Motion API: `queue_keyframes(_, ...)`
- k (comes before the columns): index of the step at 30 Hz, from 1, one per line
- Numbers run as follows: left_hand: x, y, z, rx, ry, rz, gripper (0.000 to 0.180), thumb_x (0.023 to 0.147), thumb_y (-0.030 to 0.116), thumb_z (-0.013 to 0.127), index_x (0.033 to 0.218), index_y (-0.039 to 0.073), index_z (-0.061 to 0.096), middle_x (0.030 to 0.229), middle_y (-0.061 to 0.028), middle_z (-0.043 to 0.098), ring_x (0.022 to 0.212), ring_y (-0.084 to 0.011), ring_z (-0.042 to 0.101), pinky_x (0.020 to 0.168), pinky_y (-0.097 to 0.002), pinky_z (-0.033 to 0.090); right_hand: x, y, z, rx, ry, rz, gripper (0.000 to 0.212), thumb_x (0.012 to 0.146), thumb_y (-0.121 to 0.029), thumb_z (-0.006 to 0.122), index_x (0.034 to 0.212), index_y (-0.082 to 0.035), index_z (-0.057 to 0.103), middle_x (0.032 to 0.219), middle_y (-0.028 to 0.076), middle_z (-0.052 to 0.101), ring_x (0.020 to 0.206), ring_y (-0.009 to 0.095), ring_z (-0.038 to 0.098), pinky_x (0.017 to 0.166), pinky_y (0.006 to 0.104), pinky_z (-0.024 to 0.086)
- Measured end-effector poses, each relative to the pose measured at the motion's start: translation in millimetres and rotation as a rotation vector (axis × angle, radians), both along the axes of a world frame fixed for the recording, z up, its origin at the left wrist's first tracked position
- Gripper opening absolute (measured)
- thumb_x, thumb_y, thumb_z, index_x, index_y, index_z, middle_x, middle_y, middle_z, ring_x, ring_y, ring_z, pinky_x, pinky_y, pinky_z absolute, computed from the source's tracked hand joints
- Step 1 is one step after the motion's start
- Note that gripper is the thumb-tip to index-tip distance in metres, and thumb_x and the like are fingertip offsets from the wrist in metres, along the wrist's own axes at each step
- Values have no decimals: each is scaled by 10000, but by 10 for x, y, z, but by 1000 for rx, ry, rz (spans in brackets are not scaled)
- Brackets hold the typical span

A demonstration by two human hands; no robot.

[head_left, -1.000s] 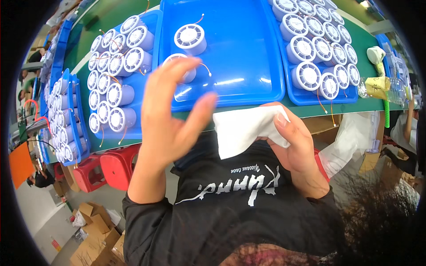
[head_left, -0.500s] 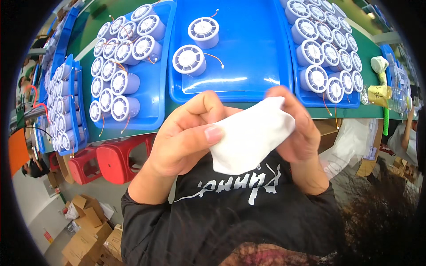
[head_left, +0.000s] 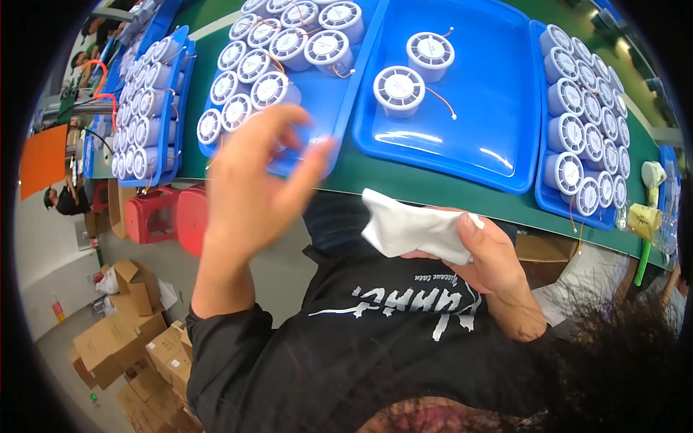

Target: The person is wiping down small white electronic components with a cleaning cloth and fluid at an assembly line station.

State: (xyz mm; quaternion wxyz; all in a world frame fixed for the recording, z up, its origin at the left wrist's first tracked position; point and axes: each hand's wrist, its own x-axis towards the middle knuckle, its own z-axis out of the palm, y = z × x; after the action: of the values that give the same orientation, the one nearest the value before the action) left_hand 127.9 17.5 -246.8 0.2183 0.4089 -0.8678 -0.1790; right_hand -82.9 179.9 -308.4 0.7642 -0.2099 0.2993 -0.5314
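Observation:
My right hand [head_left: 494,254] grips a folded white cloth [head_left: 419,227], its thumb on top, in front of my chest by the table's near edge. Raised at the left, my left hand [head_left: 256,184] is slightly blurred, its fingers apart and nothing held. It overlaps the near side of the left blue tray [head_left: 328,119], where white cylindrical units [head_left: 274,90] with slotted round tops and thin wires stand in rows. In the middle blue tray [head_left: 476,101] two such units stand upright, one farther back [head_left: 431,54] and one nearer [head_left: 399,90].
A right blue tray [head_left: 543,198] holds several more cylinders, and another loaded tray [head_left: 177,119] stands at the far left. Beyond the right tray are a yellow-wrapped bottle [head_left: 644,221] and a green stick [head_left: 642,263]. Red stools [head_left: 153,216] and cardboard boxes [head_left: 119,332] are on the floor.
My left hand has let go of the white cloth and moved left and up, fingers spreading. The cloth stays in my right hand. The view has turned, so the trays appear farther right.

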Motion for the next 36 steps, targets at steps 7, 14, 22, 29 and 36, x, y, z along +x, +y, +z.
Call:
queue_keyframes(7, 375, -226, -80, -101, -351, 110, 470, 768, 185, 750, 1176, 37, 568, 1100, -158, 564, 942, -342, 615, 788, -402, 518, 188, -44, -146, 162, -47, 108, 428, 972, -274, 580, 1258, 44, 558, 1210, 137, 625, 1110, 220, 607, 960, 347, 488)
queue_keyframes(14, 398, -223, -25, 52, -280, 80, 493, 748, 29, 687, 1217, 59, 540, 1148, -129, 561, 929, -255, 607, 769, -323, 517, 108, -18, -206, 165, -123, -48, 452, 1002, -298, 482, 1256, 72, 539, 1181, 168, 632, 1097, 253, 615, 964, 375, 473)
queue_keyframes(22, 61, 176, -68, 511, 457, -115, 631, 610, 64, 795, 1179, -35, 540, 1037, -68, 622, 920, -141, 620, 823, -278, 506, -45, -99, 406, -654, 1266, -534, 506, 990, -368, 467, 1247, 58, 561, 1231, 203, 609, 1140, 310, 587, 1000, 419, 407)
queue_keyframes(29, -339, 377, -306, 960, 795, -183, 632, 626, 48, 790, 1184, -68, 517, 1037, -98, 634, 951, -151, 625, 842, -268, 494, 117, -255, 377, -943, 1846, -405, 513, 973, -359, 481, 1235, 75, 560, 1173, 241, 603, 1082, 391, 596, 954, 479, 452)
queue_keyframes(36, -393, 333, -143, 279, 436, -572, 592, 594, 108, 851, 1115, -13, 598, 985, -115, 616, 845, -228, 635, 724, -324, 545, -23, -221, 313, -738, 1329, -244, 635, 858, -476, 650, 1163, 62, 506, 1028, 208, 562, 912, 389, 561, 840, 428, 465)
